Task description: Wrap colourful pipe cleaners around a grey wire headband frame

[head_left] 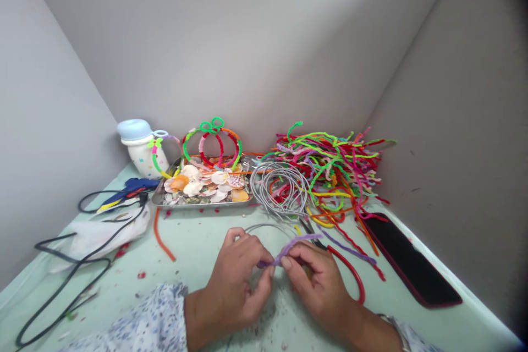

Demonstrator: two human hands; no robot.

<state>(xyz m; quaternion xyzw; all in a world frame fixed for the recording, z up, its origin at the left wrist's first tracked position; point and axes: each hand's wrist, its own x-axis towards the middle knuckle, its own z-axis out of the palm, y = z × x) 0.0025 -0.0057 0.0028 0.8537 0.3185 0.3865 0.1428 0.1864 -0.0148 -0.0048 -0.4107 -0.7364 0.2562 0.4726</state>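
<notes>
Between my fingertips is a fuzzy purple pipe cleaner (299,240), its free end pointing up and right. My left hand (237,280) pinches it on one side, thumb and forefinger together. On the other side, my right hand (319,280) pinches it close by, so the fingertips nearly meet. Behind the hands curves a thin grey wire (268,225), partly hidden by them. Red-handled scissors (346,264) lie just beyond my right hand. Another purple pipe cleaner (348,247) rests on the table to the right.
A metal tray (206,204) of seashells holds pipe-cleaner rings (212,146). Coiled grey wire (280,190) and a heap of coloured pipe cleaners (334,159) stand right of it. A dark phone (412,261) lies far right. Left are a white cup (144,154), black cable (86,258) and blue tool (130,190).
</notes>
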